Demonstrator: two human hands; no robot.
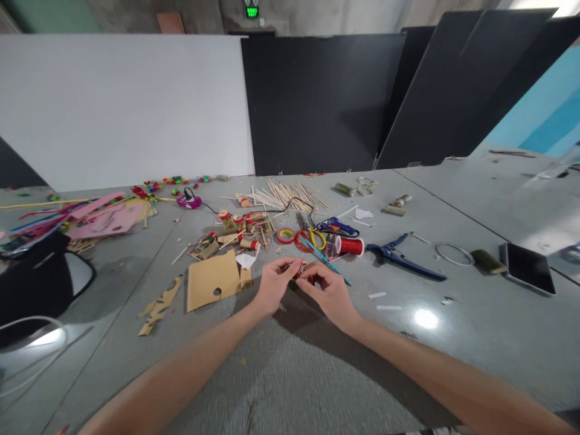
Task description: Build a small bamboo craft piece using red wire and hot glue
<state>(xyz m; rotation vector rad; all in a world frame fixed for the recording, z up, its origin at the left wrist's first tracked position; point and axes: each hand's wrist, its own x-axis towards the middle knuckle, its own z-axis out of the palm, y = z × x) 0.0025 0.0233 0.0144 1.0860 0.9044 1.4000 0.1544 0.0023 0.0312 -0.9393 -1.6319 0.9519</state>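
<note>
My left hand [274, 283] and my right hand [330, 291] meet over the grey table [290, 362], fingers pinched together on a small red piece [300, 269] held between them. Its exact shape is too small to make out. A thin teal stick [327, 261] lies just beyond my right hand. A spool of red wire [350, 245] lies a little farther back. A brown cardboard piece [212, 280] with a hole lies left of my left hand.
Blue pliers [403, 257] and a dark tablet [528, 266] lie to the right. Tape rings [286, 235], scissors with red and yellow handles [310, 238], bamboo pieces [235, 226] and thin sticks [283, 194] are scattered behind. Pink paper [106, 217] and a black object [38, 278] sit at left.
</note>
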